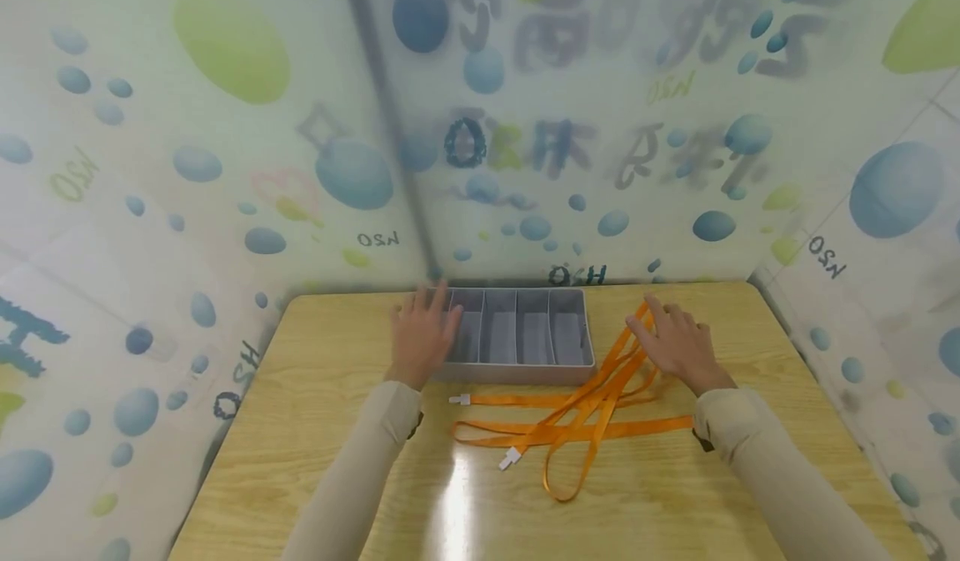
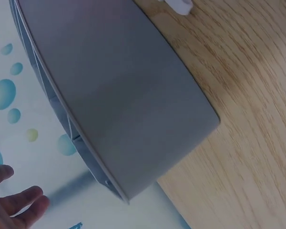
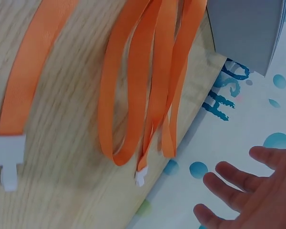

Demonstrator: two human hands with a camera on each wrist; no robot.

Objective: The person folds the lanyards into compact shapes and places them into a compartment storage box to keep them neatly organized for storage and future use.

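A grey divided box with a row of narrow compartments stands near the back of the table. My left hand hovers at its left end, fingers spread; its fingertips show beside the box in the left wrist view. Several orange lanyards lie in a loose, overlapping heap in front of the box and to its right. White plastic clips end some of the straps. My right hand is over the heap's far right end, with spread fingers holding nothing in the right wrist view.
The wooden table meets a wall printed with blue and green dots right behind the box. Similar side walls rise left and right of the table. A bright light reflection falls on the tabletop in front.
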